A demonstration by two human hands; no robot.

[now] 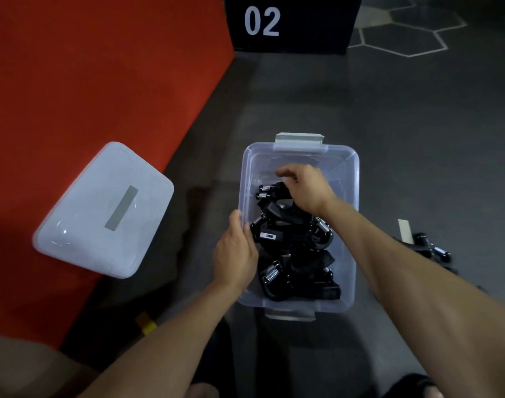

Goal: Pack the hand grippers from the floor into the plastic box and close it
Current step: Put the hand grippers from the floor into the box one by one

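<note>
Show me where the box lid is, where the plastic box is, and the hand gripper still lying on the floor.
box lid (102, 211), head view, middle of its top face.
plastic box (349, 251), head view, bare right wall.
hand gripper on the floor (430, 248), head view, its black body right of the box.

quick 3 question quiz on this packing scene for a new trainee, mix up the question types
1. True or false: the lid is already on the plastic box.
2. Multiple choice: what is the left hand doing? A) lifting the lid B) holding the box's left wall C) resting on the floor
3. Short answer: where does a hand gripper still wait outside the box?

Key
1. False. The lid lies apart on the red mat, left of the open box.
2. B. The right hand meanwhile reaches in over the packed hand grippers.
3. On the floor to the box's right, where a loose hand gripper lies beyond the right forearm.
</note>
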